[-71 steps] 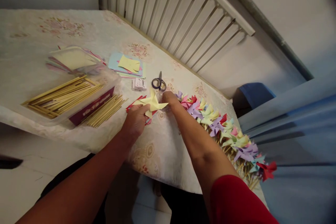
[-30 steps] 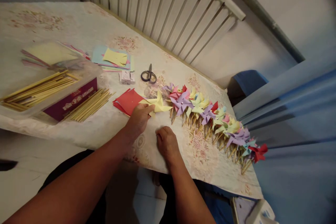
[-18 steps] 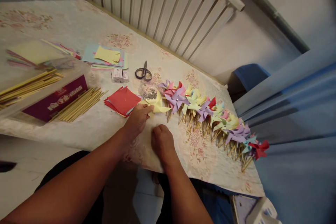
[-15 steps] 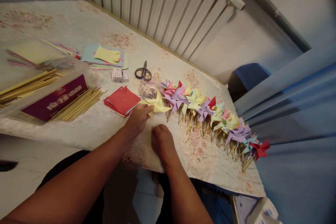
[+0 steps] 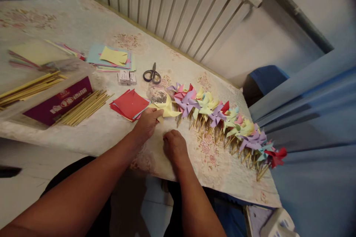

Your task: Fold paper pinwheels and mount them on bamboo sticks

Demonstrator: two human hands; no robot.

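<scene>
Lone head-worn view, near, facing forward and down onto floral tablecloth (image 5: 233,177)

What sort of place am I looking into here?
Probably a room in a home, with one corner used for paper craft, though I can't be sure. A flowered tablecloth, a blue curtain at the right and a row of paper pinwheels point that way.

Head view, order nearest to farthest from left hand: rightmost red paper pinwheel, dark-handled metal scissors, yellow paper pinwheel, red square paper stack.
1. Yellow paper pinwheel: held in the left hand.
2. Red square paper stack: just left of the hand.
3. Dark-handled metal scissors: beyond the hand.
4. Rightmost red paper pinwheel: far right.
</scene>
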